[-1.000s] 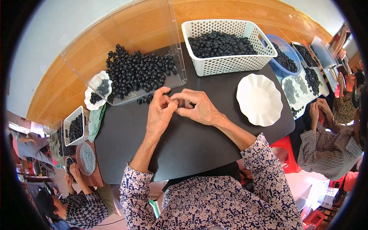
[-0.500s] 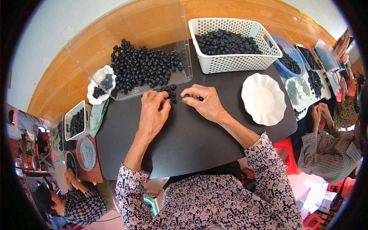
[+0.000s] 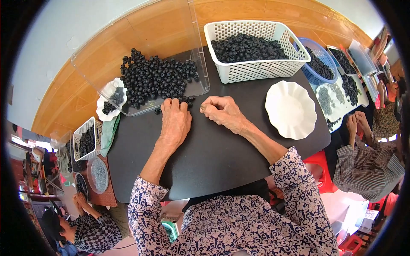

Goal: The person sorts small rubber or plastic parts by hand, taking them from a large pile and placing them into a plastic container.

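Observation:
At the front edge of a clear plastic bin (image 3: pixel 204 79), my left hand (image 3: pixel 175 121) bends its fingers down together over a few black bead-like pieces (image 3: pixel 188 99) on the table. Its fingertips are hidden. The bin stands with its open side toward me and holds a heap of the same round, black pieces with holes (image 3: pixel 156 77). My right hand (image 3: pixel 224 114) is closed just to the right, raised over the dark table, thumb against fingers. Whatever lies inside its grip is hidden.
A white perforated basket (image 3: pixel 260 70) of black pieces stands at the back. Right of it are a blue basket (image 3: pixel 318 74) and a white scalloped dish (image 3: pixel 291 111). Another scalloped dish (image 3: pixel 102 100) sits left of the bin. People work at both sides.
My left hand has moved slightly right and its fingers now point down onto the loose pieces. My right fingers have closed further; the black pieces seen in them earlier no longer show.

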### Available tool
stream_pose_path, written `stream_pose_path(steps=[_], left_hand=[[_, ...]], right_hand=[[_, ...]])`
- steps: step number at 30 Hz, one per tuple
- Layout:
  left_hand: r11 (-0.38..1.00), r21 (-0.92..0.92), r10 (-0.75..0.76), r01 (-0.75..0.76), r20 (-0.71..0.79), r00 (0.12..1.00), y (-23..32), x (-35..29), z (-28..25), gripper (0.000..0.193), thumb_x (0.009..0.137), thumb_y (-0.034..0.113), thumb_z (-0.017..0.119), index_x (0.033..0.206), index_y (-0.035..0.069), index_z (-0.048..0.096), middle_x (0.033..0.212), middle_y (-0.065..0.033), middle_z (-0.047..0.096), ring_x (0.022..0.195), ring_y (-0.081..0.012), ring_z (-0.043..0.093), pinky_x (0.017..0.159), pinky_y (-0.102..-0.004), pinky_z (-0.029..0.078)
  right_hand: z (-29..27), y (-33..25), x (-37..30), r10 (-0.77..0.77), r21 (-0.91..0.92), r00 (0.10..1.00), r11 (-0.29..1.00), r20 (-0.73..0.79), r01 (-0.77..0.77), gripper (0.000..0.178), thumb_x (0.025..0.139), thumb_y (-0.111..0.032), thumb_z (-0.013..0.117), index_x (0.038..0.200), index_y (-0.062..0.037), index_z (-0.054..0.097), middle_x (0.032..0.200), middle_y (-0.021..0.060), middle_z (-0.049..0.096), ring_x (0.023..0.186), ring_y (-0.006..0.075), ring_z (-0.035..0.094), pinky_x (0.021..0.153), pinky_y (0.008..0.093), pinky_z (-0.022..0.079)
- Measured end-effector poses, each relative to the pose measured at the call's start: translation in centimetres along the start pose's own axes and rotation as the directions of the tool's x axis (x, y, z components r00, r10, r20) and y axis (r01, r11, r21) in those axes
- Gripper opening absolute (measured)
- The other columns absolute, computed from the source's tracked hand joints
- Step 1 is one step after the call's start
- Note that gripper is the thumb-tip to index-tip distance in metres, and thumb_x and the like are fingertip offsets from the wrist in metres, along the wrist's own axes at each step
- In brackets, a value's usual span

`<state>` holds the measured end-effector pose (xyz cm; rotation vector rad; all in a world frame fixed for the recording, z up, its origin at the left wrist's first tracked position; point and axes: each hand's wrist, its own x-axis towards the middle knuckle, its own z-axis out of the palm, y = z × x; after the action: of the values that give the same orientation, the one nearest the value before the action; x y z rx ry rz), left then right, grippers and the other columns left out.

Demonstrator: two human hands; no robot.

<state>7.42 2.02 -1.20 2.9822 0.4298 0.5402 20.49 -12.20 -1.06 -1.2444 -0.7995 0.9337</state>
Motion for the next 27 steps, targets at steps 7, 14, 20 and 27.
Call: stream_pose_path(steps=[7,14,20,27], left_hand=[[0.836,-0.510,-0.220,0.201,0.024,0.975,1.1,0.1,-1.9,0.024,0.081,0.004,0.062,0.104,-0.001,0.059,0.086,-0.0076,0.056,0.086,-0.0202,0.053,0.083,-0.0331,0.043],[-0.139,-0.940,-0.284,0.312,0.340,0.897,2.1,-1.0,-1.6,0.033,0.089,0.008,0.063,0.120,0.001,0.052,0.087,0.0006,0.058,0.083,-0.0074,0.054,0.080,-0.0247,0.045],[-0.301,-0.845,-0.234,0.442,0.515,0.825,2.8,-0.7,-2.5,0.033,0.090,0.010,0.062,0.120,0.000,0.050,0.086,0.0011,0.056,0.082,-0.0097,0.055,0.080,-0.0275,0.046],[-0.282,-0.868,-0.249,0.408,0.477,0.843,1.4,-1.8,-1.0,0.033,0.090,0.010,0.061,0.119,-0.001,0.051,0.083,0.0015,0.056,0.081,-0.0092,0.055,0.076,-0.0270,0.045]], right_hand=[[0.1,0.4,0.3,-0.317,-0.280,0.947,0.914,-0.043,0.293,0.016,0.084,-0.010,0.067,0.098,-0.0011,0.065,0.073,-0.0043,0.053,0.063,0.0041,0.045,0.052,0.0197,0.037],[1.4,-0.4,-0.5,-0.390,-0.413,0.918,0.826,0.073,0.384,0.032,0.075,-0.004,0.073,0.105,-0.0067,0.067,0.072,0.0015,0.054,0.063,0.0092,0.050,0.056,0.0253,0.043],[0.9,0.2,-0.4,-0.472,-0.476,0.877,0.753,0.089,0.454,0.028,0.075,-0.004,0.074,0.102,-0.0056,0.068,0.072,0.0028,0.054,0.062,0.0105,0.051,0.056,0.0260,0.043],[1.4,0.1,-0.4,-0.378,-0.468,0.915,0.788,0.144,0.399,0.024,0.076,-0.005,0.073,0.098,-0.0030,0.067,0.074,0.0044,0.057,0.062,0.0133,0.054,0.056,0.0271,0.045]])
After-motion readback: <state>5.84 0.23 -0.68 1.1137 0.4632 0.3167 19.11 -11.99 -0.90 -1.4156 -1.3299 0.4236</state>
